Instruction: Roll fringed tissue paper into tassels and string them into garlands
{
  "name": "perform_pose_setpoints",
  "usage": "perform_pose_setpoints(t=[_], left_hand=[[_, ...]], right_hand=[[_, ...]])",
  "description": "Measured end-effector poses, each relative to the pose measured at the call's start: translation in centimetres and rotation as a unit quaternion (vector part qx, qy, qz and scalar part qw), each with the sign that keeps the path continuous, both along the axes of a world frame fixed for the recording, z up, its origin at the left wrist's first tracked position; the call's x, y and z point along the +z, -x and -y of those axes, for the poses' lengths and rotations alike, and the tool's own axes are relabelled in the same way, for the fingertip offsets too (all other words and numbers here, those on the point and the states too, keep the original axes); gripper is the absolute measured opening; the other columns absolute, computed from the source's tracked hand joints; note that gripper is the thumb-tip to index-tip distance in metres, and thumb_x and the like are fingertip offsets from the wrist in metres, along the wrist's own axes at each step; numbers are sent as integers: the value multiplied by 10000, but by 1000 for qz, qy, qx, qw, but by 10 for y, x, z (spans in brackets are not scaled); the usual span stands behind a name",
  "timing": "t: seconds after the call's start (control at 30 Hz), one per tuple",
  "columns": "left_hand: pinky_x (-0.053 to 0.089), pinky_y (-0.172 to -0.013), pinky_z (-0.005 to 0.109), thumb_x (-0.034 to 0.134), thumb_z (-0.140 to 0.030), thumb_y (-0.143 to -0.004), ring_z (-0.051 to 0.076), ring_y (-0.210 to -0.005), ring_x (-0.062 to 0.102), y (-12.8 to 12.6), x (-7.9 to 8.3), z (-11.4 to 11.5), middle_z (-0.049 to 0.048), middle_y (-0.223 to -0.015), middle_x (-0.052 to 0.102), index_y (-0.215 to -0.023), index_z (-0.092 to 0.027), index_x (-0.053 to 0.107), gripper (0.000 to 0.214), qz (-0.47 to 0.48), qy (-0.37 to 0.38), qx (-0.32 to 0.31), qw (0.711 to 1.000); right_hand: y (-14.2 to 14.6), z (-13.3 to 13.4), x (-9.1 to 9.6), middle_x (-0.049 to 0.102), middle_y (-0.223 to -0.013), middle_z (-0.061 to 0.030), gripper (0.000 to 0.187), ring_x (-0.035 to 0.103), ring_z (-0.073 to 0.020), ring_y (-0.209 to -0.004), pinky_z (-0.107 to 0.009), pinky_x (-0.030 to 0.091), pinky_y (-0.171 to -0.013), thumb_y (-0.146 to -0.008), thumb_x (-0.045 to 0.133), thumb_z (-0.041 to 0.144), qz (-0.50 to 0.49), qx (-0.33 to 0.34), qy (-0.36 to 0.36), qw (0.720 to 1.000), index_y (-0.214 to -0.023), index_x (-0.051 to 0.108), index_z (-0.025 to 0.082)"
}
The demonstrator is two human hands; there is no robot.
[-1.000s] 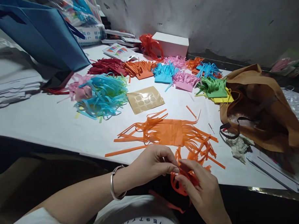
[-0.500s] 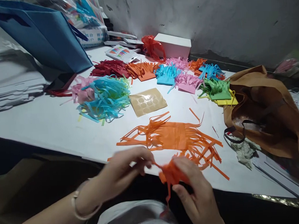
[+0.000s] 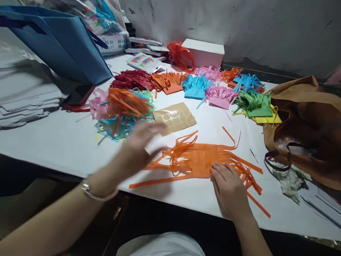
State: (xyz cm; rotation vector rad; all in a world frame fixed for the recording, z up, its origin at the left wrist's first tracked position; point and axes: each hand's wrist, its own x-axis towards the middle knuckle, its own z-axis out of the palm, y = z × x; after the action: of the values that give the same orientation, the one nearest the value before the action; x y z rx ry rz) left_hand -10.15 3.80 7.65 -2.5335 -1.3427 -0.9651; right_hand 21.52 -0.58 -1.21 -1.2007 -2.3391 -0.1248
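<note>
An orange fringed paper sheet (image 3: 199, 158) lies on the white table (image 3: 53, 139) in front of me. My right hand (image 3: 230, 187) rests on its near right edge with fingers stretched flat, holding nothing. My left hand (image 3: 141, 144), blurred by motion, hovers open over the table between that sheet and a pile of loose strips (image 3: 122, 111), blue and pink below, with an orange bunch (image 3: 126, 101) lying on top. A metal bangle (image 3: 90, 190) circles my left wrist.
Fringed sheets in red, orange, blue, pink, green and yellow line the back of the table. A tan sheet of round stickers (image 3: 174, 118) lies mid-table. A brown bag (image 3: 307, 127) sits right, a blue bag (image 3: 58, 46) back left, a white box (image 3: 205, 52) by the wall.
Both hands held a small orange strip bunch near my lap. An orange bunch now lies on the blue pile, my left hand is empty beside it, and my right hand has dropped onto the orange sheet.
</note>
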Motion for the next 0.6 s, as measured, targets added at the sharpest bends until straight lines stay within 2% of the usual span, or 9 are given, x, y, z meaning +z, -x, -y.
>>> perform_pose_setpoints(t=[0.1, 0.17, 0.27, 0.33, 0.4, 0.43, 0.5, 0.53, 0.6], left_hand=[[478, -1030, 427, 622, -237, -942, 284, -1211, 564, -71, -42, 32, 138, -1336, 600, -1290, -143, 538, 371, -73, 110, -172, 976], [489, -952, 403, 571, -151, -953, 260, -1108, 599, -96, -62, 42, 125, -1228, 664, -1198, -134, 587, 247, -95, 138, -201, 965], [465, -874, 395, 481, -61, -954, 237, -1007, 604, -101, -72, 45, 108, -1128, 696, -1095, -131, 616, 208, -89, 155, -198, 964], [438, -882, 397, 448, -30, -939, 233, -996, 591, -95, -72, 45, 103, -1127, 693, -1073, -132, 613, 236, -74, 166, -193, 964], [422, -886, 388, 438, -12, -918, 228, -982, 580, -91, -69, 48, 97, -1121, 690, -1059, -134, 610, 254, -58, 179, -190, 963], [417, -881, 383, 437, -6, -908, 225, -970, 577, -92, -68, 50, 94, -1114, 691, -1054, -137, 610, 261, -51, 185, -187, 964], [412, -875, 378, 432, 11, -887, 217, -948, 581, -98, -68, 56, 93, -1100, 694, -1048, -142, 610, 284, -38, 192, -182, 964], [411, -878, 378, 428, 16, -885, 214, -949, 586, -102, -68, 59, 95, -1107, 693, -1052, -143, 609, 294, -34, 197, -184, 963], [411, -907, 389, 422, -8, -911, 218, -971, 600, -111, -68, 63, 99, -1117, 697, -1054, -152, 611, 277, -21, 209, -201, 957]], right_hand=[[4, 9, 9, 730, -1116, -103, 292, 692, -250, -1048, -521, 522, -1024, -918, 503, 78, -15, 17, -2, 1000, -1162, 623, 182], [-3, 16, 12, 730, -1118, -87, 276, 689, -243, -1062, -507, 488, -1064, -900, 532, 91, 1, 34, -3, 999, -1143, 620, 187], [-40, 25, 9, 735, -1142, -79, 251, 681, -292, -1105, -635, 324, -1145, -899, 525, 122, 44, 16, -16, 999, -1100, 644, 212], [-77, 33, 8, 746, -1105, -109, 229, 708, -333, -1026, -737, 316, -1076, -922, 474, 161, 56, -73, -57, 994, -1035, 669, 200], [-104, 45, 14, 739, -1075, -189, 266, 719, -391, -942, -729, 472, -897, -944, 446, 218, 68, -235, -94, 965, -1003, 694, 140], [-109, 51, 19, 718, -1111, -235, 270, 710, -425, -955, -678, 536, -814, -930, 477, 203, 60, -305, -107, 945, -1043, 699, 100], [-96, 62, 31, 628, -1304, -238, 392, 610, -471, -1175, -679, 512, -909, -884, 513, 119, 7, -388, -129, 913, -1253, 642, 97], [-80, 66, 35, 588, -1378, -199, 484, 577, -434, -1243, -637, 514, -960, -880, 507, 92, -21, -343, -126, 931, -1356, 578, 136], [-41, 68, 37, 543, -1445, -142, 602, 572, -344, -1283, -535, 553, -980, -908, 456, 102, -30, -131, -50, 990, -1502, 407, 185]])
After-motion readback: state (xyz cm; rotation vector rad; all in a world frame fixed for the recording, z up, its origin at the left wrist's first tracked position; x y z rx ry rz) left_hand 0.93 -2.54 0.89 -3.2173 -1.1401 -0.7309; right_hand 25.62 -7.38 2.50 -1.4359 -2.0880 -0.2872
